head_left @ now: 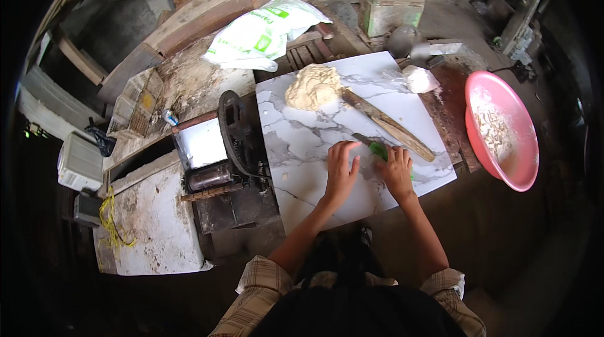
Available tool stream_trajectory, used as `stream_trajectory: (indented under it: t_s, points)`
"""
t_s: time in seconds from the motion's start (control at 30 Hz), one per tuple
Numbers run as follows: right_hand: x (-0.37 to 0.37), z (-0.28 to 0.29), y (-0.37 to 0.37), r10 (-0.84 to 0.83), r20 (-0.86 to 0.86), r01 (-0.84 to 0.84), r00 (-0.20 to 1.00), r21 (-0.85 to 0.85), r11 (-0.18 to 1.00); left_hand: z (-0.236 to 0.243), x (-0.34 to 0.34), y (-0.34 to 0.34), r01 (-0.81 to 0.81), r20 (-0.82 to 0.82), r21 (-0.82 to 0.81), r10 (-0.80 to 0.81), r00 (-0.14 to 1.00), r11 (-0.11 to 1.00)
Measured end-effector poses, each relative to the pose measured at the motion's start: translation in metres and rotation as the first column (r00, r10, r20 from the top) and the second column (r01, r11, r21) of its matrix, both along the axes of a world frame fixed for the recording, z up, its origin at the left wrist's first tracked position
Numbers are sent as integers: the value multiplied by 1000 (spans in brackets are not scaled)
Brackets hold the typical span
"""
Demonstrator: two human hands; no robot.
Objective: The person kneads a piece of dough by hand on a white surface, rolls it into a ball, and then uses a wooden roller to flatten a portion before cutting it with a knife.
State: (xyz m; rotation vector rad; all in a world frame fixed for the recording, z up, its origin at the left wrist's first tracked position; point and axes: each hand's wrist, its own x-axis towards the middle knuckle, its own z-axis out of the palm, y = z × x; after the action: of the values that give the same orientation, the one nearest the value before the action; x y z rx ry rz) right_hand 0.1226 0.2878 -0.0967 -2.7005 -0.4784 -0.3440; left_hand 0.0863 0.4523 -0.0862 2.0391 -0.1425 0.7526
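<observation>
A marble-patterned board (302, 176) lies in front of me. On it, a knife with a green handle (378, 149) and a dark blade points toward the far left. My right hand (396, 175) is closed over the handle, and green shows on both sides of the fingers. Left of the knife, my left hand (340, 174) hovers over or rests on the board, thumb and fingers apart, holding nothing I can see. Beyond both hands sits a lump of pale dough (313, 87). A worn wooden stick (390, 124) slants from the dough toward the board's right edge.
A pink basin (535, 148) with floury bits stands at the right. Near the board's far right corner is a white plastic bag (419, 79). To the left stands a hand-wheel roller machine (211, 148). A white-and-green sack (267, 32) lies behind, near a wire basket (135, 104).
</observation>
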Motion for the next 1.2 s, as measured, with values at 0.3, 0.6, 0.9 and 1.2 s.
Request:
stream_trajectory:
  t_s: [0.3, 0.6, 0.9, 1.2]
  points:
    - [0, 16, -44, 92, -93, -67, 991, 238, 969, -2, 26, -57, 298, -43, 343, -302, 952, 891]
    - [126, 14, -107, 74, 73, -93, 995, 318, 943, 15, 130, -130, 396, -291, 480, -283, 914, 783]
    - [141, 21, -100, 168, 92, -191, 981, 385, 903, 19, 143, -132, 293, -417, 452, -91, 905, 843]
    - [114, 14, -38, 424, -160, -365, 892, 301, 881, 15, 108, -68, 44, -326, 386, 92, 941, 922]
